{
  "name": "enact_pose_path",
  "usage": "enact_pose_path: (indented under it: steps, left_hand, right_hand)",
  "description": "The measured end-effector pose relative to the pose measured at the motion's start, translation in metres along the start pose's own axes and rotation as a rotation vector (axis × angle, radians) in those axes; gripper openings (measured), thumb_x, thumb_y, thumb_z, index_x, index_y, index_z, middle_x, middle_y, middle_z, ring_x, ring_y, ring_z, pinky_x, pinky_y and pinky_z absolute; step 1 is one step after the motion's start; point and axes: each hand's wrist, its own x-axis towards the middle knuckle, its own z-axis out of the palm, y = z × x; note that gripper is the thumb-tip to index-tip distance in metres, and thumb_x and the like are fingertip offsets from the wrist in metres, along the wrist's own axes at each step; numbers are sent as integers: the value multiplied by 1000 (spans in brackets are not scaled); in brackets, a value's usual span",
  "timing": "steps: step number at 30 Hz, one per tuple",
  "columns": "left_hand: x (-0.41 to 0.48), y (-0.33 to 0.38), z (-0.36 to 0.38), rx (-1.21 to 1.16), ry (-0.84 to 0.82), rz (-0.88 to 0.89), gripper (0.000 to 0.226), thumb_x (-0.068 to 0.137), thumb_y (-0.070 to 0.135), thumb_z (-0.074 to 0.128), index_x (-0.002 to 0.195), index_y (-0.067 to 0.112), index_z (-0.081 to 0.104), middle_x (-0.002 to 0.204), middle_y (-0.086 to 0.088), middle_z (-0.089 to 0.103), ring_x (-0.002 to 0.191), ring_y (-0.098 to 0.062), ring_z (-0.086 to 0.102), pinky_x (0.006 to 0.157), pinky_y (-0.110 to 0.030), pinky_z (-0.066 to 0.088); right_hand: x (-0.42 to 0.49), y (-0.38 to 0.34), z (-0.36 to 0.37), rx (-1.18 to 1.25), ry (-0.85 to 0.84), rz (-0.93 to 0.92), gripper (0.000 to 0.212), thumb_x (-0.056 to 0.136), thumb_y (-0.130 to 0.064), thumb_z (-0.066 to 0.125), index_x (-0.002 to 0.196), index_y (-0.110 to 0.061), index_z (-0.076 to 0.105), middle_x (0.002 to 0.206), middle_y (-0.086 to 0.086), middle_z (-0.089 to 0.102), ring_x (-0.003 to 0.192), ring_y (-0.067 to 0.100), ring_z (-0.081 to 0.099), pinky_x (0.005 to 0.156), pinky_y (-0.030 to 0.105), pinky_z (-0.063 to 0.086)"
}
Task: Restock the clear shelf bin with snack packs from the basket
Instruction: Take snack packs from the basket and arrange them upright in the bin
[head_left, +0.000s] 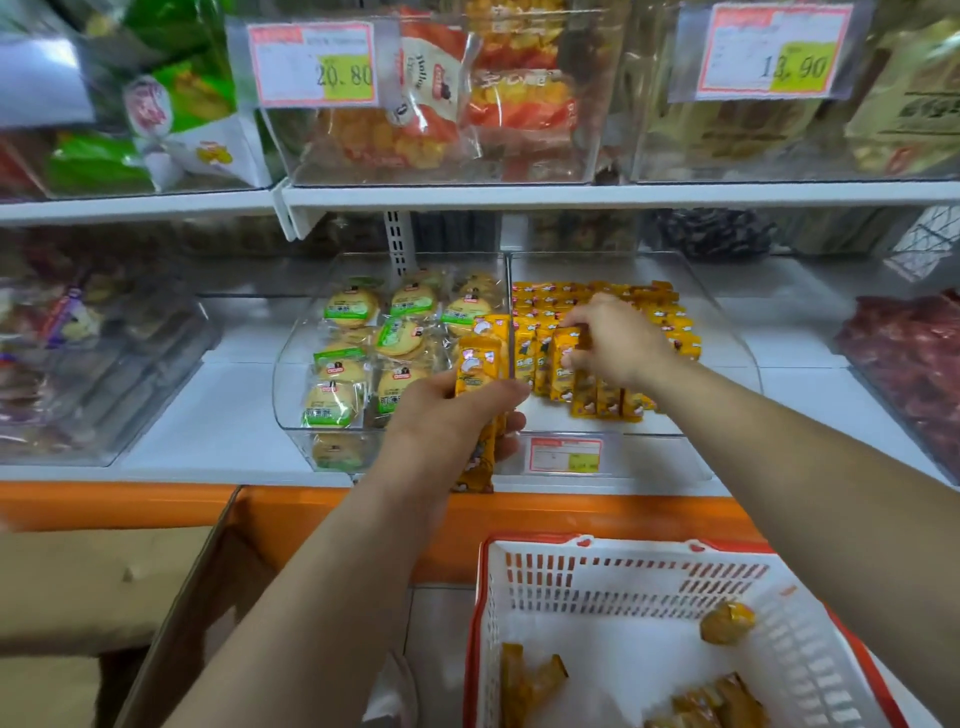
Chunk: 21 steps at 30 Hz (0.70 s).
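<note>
Snack packs (608, 402): lying in rows inside the clear shelf bin (727, 338), at 12 o'clock from the basket (623, 582); a few more are lying loose on the basket floor.
Left grip (452, 415): curling round a bundle (480, 364) of the same packs, holding it upright at the bin's front left corner.
Right grip (618, 343): pinching a single pack (563, 358) between thumb and fingertips among the front rows.
Step in hand: probably feeding packs one by one from bundle to bin.
Doing it well: keeping each pack upright and snug against its neighbour, and keeping the bundle close at 9 o'clock of the placing hand.
Materials: packs looking like slim, glossy yellow film, likely slippery; bin appearing as rigid transparent plastic with a curved front; basket showing white slotted plastic under a red rim.
</note>
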Motion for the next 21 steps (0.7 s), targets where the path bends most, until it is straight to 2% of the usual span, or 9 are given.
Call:
enact_pose_path:
  steps: [6,11,13,15,17,18,21]
  left_hand:
    - [1,1,-7,-15,12,9,15,85,23,81,94,13,75,85,-11,80,63,-15,73,55,-22,55]
    - [1,-1,-7,7,33,23,13,87,23,79,93,13,74,85,-12,80,74,-23,76,58,-24,57]
    - [1,-2,-5,38,24,29,13,88,24,78,94,13,74,85,-12,80,72,-21,75,58,-24,57]
    - [-1,-2,1,79,-10,33,11,88,24,77,94,15,74,85,-12,79,64,-14,73,56,-22,56]
    - [-4,-4,10,119,-62,30,11,88,22,78,94,14,75,86,-15,79,60,-12,71,54,-20,54]
    - [-5,-5,16,134,-96,25,10,87,21,79,93,14,75,87,-16,78,58,-11,69,52,-19,53]
    - [-13,-11,36,197,-206,21,5,85,20,80,85,17,76,83,-14,78,52,-10,65,49,-18,50]
  right_hand:
    - [11,5,21,-140,-27,39,58,80,-40,79,134,-31,56,131,4,49,118,29,56,90,42,51]
    - [-1,2,20,-110,62,72,61,78,-42,80,132,-31,53,131,3,48,119,28,53,88,40,50]
    - [-17,0,7,-41,130,65,56,79,-44,78,128,-29,56,124,2,50,112,25,55,84,36,48]
    - [-44,-3,-9,182,192,54,42,81,-40,78,117,-26,62,106,-1,55,91,18,56,74,31,46]
    - [-83,-9,-24,581,148,84,25,85,-30,75,108,-26,65,91,-1,63,74,21,59,66,30,47]
    - [-104,-13,-30,774,89,99,20,89,-27,72,108,-28,65,88,-1,67,72,25,62,62,29,48]
    - [-158,-24,-43,1184,-54,178,19,96,-24,62,114,-30,65,90,-3,72,71,19,68,54,28,48]
